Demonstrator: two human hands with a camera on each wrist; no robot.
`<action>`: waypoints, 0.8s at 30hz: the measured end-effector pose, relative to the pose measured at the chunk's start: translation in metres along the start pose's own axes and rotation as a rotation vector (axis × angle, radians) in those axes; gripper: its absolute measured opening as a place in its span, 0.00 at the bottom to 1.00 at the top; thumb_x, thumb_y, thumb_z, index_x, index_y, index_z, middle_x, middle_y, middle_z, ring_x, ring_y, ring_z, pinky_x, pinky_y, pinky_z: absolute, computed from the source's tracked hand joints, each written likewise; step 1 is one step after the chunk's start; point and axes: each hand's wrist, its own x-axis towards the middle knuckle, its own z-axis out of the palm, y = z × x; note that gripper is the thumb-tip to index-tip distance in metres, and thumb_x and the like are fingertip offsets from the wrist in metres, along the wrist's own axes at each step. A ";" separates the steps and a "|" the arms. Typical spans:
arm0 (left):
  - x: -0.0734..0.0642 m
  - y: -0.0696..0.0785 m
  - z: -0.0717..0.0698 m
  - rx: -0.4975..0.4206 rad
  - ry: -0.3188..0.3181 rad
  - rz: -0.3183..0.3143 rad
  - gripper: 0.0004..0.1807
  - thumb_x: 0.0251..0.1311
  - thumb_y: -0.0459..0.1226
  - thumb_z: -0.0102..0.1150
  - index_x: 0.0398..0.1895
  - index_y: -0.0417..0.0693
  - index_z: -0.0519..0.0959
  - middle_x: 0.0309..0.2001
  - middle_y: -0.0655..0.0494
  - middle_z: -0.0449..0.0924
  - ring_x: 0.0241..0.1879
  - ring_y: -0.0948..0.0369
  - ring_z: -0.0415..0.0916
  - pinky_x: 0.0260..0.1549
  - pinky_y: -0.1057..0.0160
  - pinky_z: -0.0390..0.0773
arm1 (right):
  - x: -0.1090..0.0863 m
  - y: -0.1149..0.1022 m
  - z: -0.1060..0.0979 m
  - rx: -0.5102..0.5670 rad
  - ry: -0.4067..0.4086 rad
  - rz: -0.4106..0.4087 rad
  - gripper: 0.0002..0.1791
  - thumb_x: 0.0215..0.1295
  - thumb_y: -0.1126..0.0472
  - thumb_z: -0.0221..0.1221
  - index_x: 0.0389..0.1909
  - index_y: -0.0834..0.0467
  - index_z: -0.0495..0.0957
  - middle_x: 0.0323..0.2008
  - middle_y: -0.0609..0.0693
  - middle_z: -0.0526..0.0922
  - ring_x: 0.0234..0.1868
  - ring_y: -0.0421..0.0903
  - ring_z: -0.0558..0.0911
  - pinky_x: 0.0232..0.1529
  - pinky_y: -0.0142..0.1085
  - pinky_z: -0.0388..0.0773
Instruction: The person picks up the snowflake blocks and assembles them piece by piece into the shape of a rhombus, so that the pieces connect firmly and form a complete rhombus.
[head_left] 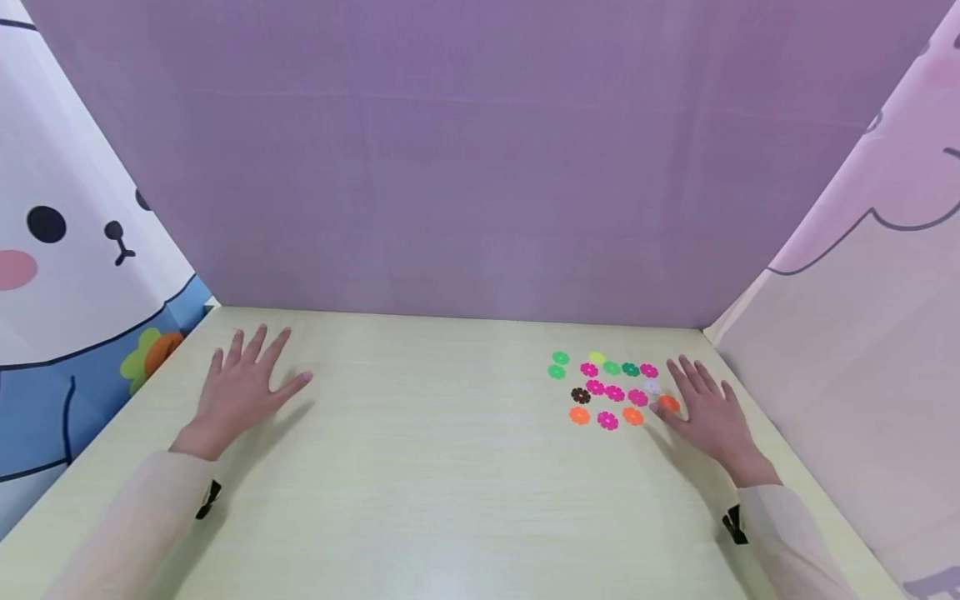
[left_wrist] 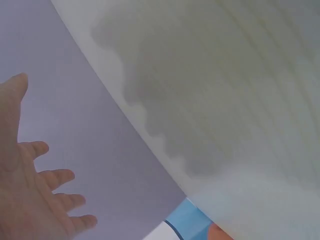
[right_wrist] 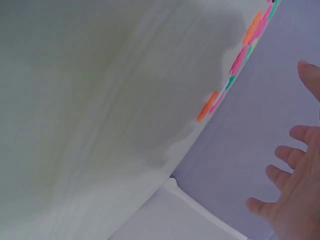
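Note:
My left hand (head_left: 242, 387) is held over the left side of the table, fingers spread and holding nothing. In the left wrist view its palm and fingers (left_wrist: 57, 177) show at the left edge, with a shadow on the tabletop. On the right, my right hand (head_left: 708, 417) hovers with spread fingers beside a group of small flat flower-shaped pieces. An orange piece (head_left: 670, 403) and a whitish one (head_left: 651, 387) lie nearest its thumb. Pink pieces (head_left: 615, 393), green pieces (head_left: 560, 357), a yellow one (head_left: 597, 357) and a dark brown one (head_left: 581, 396) lie further left.
The pale wood-grain table (head_left: 420, 467) meets a purple cloth wall (head_left: 465, 192) at the back. A cartoon-printed panel (head_left: 82, 150) stands along the left edge and a pink and white printed one (head_left: 862, 350) along the right.

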 end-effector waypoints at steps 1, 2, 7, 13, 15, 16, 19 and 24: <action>0.001 0.002 0.001 0.000 0.003 0.009 0.44 0.57 0.62 0.47 0.71 0.51 0.49 0.67 0.32 0.49 0.65 0.31 0.41 0.58 0.29 0.41 | 0.000 -0.001 0.000 0.004 -0.005 0.000 0.42 0.60 0.42 0.53 0.69 0.60 0.51 0.68 0.64 0.53 0.68 0.64 0.52 0.59 0.66 0.46; 0.002 0.005 0.002 0.000 0.005 0.019 0.43 0.57 0.61 0.47 0.71 0.51 0.50 0.67 0.32 0.50 0.65 0.31 0.42 0.58 0.30 0.42 | 0.000 -0.003 0.001 0.003 -0.007 -0.002 0.42 0.60 0.43 0.54 0.69 0.60 0.51 0.68 0.64 0.54 0.67 0.64 0.53 0.59 0.66 0.47; 0.006 0.018 0.006 0.003 0.025 0.069 0.41 0.57 0.59 0.50 0.69 0.49 0.54 0.66 0.33 0.55 0.64 0.33 0.47 0.58 0.32 0.47 | 0.002 -0.010 0.003 0.005 0.001 -0.021 0.41 0.58 0.47 0.57 0.66 0.63 0.55 0.65 0.65 0.58 0.64 0.66 0.58 0.58 0.65 0.55; 0.013 0.036 0.015 -0.023 0.033 0.122 0.39 0.56 0.57 0.53 0.67 0.48 0.58 0.65 0.36 0.58 0.64 0.35 0.51 0.58 0.34 0.52 | 0.004 -0.018 0.006 0.023 0.046 -0.072 0.39 0.55 0.50 0.60 0.64 0.65 0.59 0.61 0.66 0.64 0.61 0.66 0.63 0.53 0.63 0.63; 0.015 0.041 0.019 -0.028 0.038 0.144 0.39 0.56 0.55 0.54 0.66 0.47 0.59 0.64 0.36 0.59 0.63 0.35 0.53 0.57 0.35 0.55 | 0.005 -0.020 0.007 0.038 0.062 -0.087 0.38 0.54 0.51 0.61 0.63 0.64 0.60 0.60 0.66 0.66 0.59 0.65 0.64 0.51 0.63 0.64; 0.015 0.043 0.020 -0.025 0.042 0.157 0.38 0.56 0.55 0.54 0.66 0.47 0.59 0.64 0.36 0.60 0.63 0.36 0.54 0.57 0.35 0.56 | 0.005 -0.021 0.008 0.049 0.068 -0.092 0.38 0.54 0.52 0.61 0.63 0.64 0.60 0.59 0.66 0.67 0.59 0.65 0.65 0.51 0.63 0.65; 0.018 0.051 0.025 -0.026 0.055 0.197 0.38 0.55 0.54 0.56 0.65 0.46 0.61 0.62 0.37 0.63 0.62 0.37 0.57 0.55 0.37 0.61 | 0.006 -0.025 0.009 0.079 0.075 -0.105 0.38 0.53 0.53 0.62 0.62 0.65 0.61 0.58 0.66 0.68 0.57 0.65 0.68 0.48 0.62 0.67; 0.023 0.066 0.031 -0.061 0.060 0.244 0.36 0.54 0.52 0.58 0.64 0.45 0.64 0.60 0.38 0.67 0.59 0.39 0.62 0.51 0.38 0.66 | 0.009 -0.031 0.011 0.137 0.050 -0.114 0.38 0.53 0.53 0.63 0.61 0.66 0.62 0.56 0.67 0.70 0.53 0.67 0.71 0.47 0.61 0.70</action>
